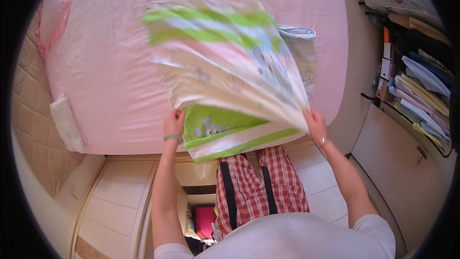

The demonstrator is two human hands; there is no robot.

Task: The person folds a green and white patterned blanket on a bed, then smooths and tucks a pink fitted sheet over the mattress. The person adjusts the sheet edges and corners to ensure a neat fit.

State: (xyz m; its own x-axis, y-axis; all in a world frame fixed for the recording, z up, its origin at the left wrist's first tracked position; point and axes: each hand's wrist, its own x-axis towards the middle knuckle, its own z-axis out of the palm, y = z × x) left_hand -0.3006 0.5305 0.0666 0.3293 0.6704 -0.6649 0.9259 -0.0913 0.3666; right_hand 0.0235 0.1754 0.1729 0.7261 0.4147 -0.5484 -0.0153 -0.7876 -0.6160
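A cloth sheet (225, 72) with green, white, pink and beige bands and cartoon animals is spread out over the bed's near side, its raised part blurred by motion. My left hand (174, 124) is closed in a pinch on its left edge. At the right edge, my right hand (315, 123) grips the cloth between thumb and fingers. Between my hands the cloth's near part, with a green panel, a grey animal face and green and white stripes, hangs over the bed's edge. A beige folded cloth (302, 57) with a grey-blue looped edge lies partly under it at the right.
The bed (105, 91) has a pink sheet, with a white folded cloth (67, 123) at its left edge and a quilted beige headboard (36, 100) beyond. On the right, a rack (421, 100) holds stacked folded clothes above a cabinet door (388, 163).
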